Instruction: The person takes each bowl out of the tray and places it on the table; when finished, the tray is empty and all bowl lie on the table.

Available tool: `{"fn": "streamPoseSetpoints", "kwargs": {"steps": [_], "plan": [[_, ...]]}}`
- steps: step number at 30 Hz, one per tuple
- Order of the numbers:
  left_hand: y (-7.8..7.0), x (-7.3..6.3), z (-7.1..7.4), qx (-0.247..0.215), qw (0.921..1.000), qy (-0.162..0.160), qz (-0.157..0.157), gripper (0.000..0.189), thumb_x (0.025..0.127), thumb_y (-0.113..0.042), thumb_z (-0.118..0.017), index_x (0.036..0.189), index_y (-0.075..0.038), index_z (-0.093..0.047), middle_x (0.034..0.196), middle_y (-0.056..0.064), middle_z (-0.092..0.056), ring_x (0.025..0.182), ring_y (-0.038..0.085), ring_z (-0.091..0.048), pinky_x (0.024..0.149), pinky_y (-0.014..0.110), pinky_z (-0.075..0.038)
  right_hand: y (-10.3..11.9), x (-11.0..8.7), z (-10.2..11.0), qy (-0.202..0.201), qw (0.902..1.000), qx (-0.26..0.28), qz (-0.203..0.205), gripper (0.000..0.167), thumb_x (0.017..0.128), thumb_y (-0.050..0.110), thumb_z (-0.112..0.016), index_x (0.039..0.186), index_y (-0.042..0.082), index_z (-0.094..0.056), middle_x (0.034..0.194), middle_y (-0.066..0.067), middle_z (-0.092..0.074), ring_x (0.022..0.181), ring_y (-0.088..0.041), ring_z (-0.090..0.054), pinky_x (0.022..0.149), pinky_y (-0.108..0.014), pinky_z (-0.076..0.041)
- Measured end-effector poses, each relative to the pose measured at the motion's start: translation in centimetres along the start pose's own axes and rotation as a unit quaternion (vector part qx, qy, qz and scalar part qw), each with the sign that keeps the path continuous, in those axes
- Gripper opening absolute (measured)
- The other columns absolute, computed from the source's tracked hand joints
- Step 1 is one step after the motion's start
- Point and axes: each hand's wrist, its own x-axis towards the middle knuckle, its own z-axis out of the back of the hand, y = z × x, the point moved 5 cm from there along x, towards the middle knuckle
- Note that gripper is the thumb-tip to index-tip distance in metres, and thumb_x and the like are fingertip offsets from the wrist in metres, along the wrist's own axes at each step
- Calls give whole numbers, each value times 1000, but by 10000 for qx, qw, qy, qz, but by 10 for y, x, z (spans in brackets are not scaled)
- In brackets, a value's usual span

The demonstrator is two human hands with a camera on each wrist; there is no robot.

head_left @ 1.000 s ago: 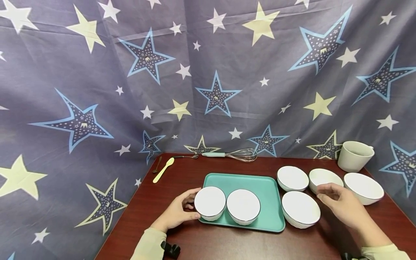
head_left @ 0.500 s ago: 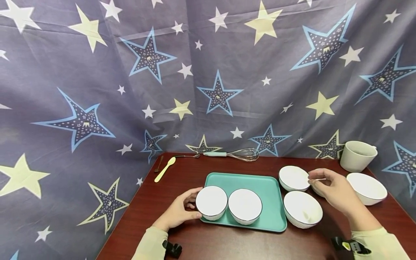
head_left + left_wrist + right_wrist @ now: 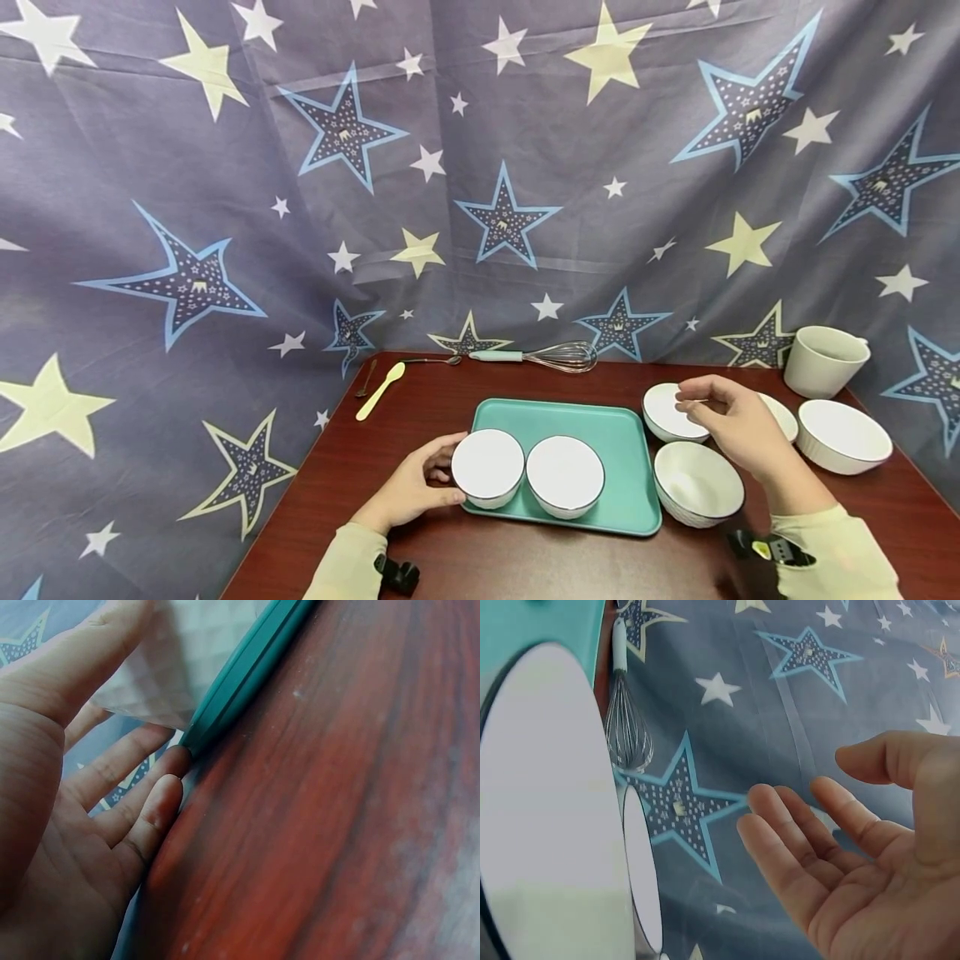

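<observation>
Right hand [image 3: 735, 421], loosely bent and empty, is hovering near a round white bowl [image 3: 663, 414]; dipping could tip it. Left hand [image 3: 416, 483], relaxed, is bracketing a textured white bowl [image 3: 487, 462] on the teal rectangular tray [image 3: 628, 487].

A grey-purple curtain [image 3: 525, 125] across the top carries white, pale yellow and speckled dark-blue stars [image 3: 503, 223], the last outlined in light blue or yellow. At lower centre, a teal tray [image 3: 555, 419] bears a left bowl [image 3: 487, 467] and a right bowl [image 3: 565, 475], both white with dark-lined rims. The table [image 3: 337, 795] is reddish brown, streaked darker. Left of centre, a spoon [image 3: 380, 391] is light yellow.
</observation>
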Motion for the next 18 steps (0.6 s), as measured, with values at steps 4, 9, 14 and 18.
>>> {"fn": "streamPoseSetpoints", "kwargs": {"steps": [4,9,14,18], "plan": [[0,-1,-1,-37,10000,-1,-21,84,85,-13,-89,158,-13,-46,132,6,-65,116,28,-64,90,39,-54,-1,4,-12,123,9997,51,-218,27,104,6,-62,128,-6,-64,117,-24,-70,95,-7,-71,78,-24,-58],[0,0,0,-29,10000,5,16,85,85,-14,-89,158,-12,-46,133,6,-65,117,27,-64,91,38,-54,-3,6,-29,197,9990,105,-395,29,102,10,-67,126,-6,-65,114,-21,-71,93,-19,-71,75,-26,-59],[0,0,-1,-11,10000,23,2,85,85,-15,-89,158,-14,-46,134,6,-65,118,27,-64,91,38,-54,-1,6,-43,291,9979,341,-461,29,102,10,-68,126,-6,-63,113,-21,-70,89,-16,-71,74,-31,-60],[1,-1,-1,-21,10000,9,30,85,85,-14,-89,158,-12,-46,133,6,-65,117,27,-64,91,38,-54,2,6,-55,487,9950,645,-594,31,102,10,-68,128,-7,-62,116,-24,-68,93,-23,-72,77,-38,-62]]}}
